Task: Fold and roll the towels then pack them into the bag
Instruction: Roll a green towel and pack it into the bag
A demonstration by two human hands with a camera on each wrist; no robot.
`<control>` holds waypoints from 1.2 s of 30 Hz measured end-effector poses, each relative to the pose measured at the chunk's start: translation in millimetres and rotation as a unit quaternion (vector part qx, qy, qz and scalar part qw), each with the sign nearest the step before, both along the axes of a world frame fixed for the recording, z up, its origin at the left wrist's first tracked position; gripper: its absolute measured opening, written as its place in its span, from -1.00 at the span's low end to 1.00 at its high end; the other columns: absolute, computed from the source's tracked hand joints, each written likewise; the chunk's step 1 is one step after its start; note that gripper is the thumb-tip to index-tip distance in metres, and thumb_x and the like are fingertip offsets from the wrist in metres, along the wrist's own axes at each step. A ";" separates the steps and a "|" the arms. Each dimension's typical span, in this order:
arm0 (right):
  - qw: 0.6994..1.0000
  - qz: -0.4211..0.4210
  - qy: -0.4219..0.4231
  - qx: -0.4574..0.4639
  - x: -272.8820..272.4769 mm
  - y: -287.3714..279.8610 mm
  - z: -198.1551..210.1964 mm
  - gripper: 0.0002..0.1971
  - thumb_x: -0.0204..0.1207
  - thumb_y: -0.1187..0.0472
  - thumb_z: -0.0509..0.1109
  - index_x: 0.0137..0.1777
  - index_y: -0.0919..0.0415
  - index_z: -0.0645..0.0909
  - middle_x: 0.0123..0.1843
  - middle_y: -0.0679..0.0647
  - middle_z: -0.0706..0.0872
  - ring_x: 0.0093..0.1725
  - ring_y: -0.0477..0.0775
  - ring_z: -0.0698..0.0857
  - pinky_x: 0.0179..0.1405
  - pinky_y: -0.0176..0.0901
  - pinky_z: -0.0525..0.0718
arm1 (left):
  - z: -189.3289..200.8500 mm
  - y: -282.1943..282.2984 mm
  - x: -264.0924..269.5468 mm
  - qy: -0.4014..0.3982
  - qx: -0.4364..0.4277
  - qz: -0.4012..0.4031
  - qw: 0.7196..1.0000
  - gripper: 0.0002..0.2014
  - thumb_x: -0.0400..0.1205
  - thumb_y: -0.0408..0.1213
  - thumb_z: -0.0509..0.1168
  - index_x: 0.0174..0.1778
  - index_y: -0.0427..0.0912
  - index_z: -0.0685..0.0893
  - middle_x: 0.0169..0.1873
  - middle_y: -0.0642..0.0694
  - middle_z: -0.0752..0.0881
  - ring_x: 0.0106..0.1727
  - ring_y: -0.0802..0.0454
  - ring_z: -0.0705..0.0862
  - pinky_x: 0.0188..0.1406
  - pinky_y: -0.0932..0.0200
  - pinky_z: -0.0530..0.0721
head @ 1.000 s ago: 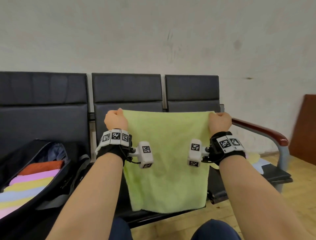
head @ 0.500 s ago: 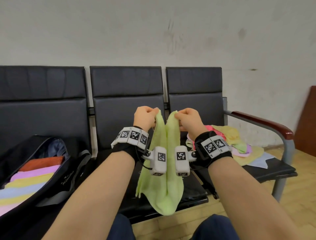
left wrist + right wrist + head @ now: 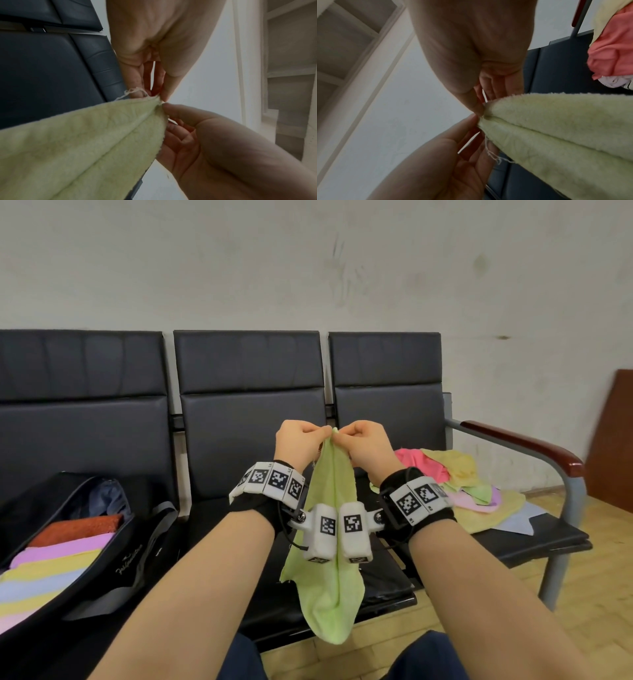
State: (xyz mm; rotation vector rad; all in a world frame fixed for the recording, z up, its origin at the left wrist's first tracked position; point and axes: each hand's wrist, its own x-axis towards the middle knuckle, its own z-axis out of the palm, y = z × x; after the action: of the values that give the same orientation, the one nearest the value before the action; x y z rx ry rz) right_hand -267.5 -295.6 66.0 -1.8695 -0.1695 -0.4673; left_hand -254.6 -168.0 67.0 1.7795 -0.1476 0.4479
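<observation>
A light green towel (image 3: 327, 594) hangs doubled over in front of the middle seat, its two top corners brought together. My left hand (image 3: 320, 440) pinches one corner and my right hand (image 3: 346, 440) pinches the other, knuckles almost touching. In the left wrist view, thumb and finger of my left hand (image 3: 158, 96) nip the towel (image 3: 85, 142) at its tip, where a loose thread sticks out. The right wrist view shows my right hand (image 3: 479, 112) pinching the towel (image 3: 556, 128). The open black bag (image 3: 137, 549) on the left seat holds several rolled towels (image 3: 58, 563).
A loose pile of pink, yellow and green towels (image 3: 455, 481) lies on the right seat, beside a red-capped armrest (image 3: 520, 443). The black bench seats (image 3: 250, 364) stand against a pale wall. Wooden floor shows at the lower right, and my knees at the bottom edge.
My hands, which held the towel spread wide, have come together. The towel is folded in half lengthwise and now hangs narrow between my wrists.
</observation>
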 end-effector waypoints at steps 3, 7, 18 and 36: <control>1.000 0.018 0.004 0.006 -2.2 -1.3 -0.6 -0.80 0.51 0.27 0.46 -0.34 0.09 0.66 -0.21 0.15 0.77 -0.07 0.21 0.78 0.00 0.14 0.75 | -4.8 1.7 4.7 0.000 0.010 -0.025 1.000 -0.75 0.45 -0.11 0.48 -0.42 -0.23 0.79 -0.36 -0.27 0.79 -0.16 -0.28 0.78 -0.06 -0.23 0.77; 0.996 0.069 0.047 0.037 -4.6 -4.0 -0.6 -0.70 0.51 0.51 0.25 -0.19 0.17 0.74 -0.02 0.29 0.78 0.06 0.28 0.77 0.14 0.19 0.74 | -8.7 4.9 5.4 0.003 0.017 -0.072 0.997 -0.51 0.34 0.02 0.43 -0.30 -0.46 0.73 -0.40 -0.28 0.65 -0.34 -0.11 0.60 -0.18 -0.06 0.67; 0.972 0.149 0.156 0.093 -14.0 -8.7 11.5 -0.67 0.54 0.57 0.16 0.21 0.48 0.66 0.28 0.38 0.66 0.28 0.30 0.67 0.19 0.21 0.70 | -15.2 4.9 5.5 -0.022 0.101 -0.072 0.992 -0.69 0.40 -0.27 0.57 -0.10 -0.12 0.56 -0.11 -0.08 0.71 -0.12 0.06 0.68 -0.13 0.13 0.69; 0.988 0.143 0.056 -0.032 7.4 -17.6 -10.7 -0.67 0.54 0.22 0.46 0.30 0.21 0.66 0.20 0.11 0.75 0.21 0.02 0.70 0.26 -0.06 0.65 | -12.2 12.0 -8.8 0.078 -0.146 -0.226 0.960 -0.83 0.68 -0.49 0.09 -0.17 -0.21 0.48 -0.25 -0.17 0.58 -0.25 -0.04 0.58 -0.40 0.17 0.58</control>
State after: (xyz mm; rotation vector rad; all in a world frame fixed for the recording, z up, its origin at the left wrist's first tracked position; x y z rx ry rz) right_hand -260.0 -313.1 55.3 -1.8905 -0.3760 -0.1605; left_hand -263.4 -156.0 54.8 1.4271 -0.3488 -0.0038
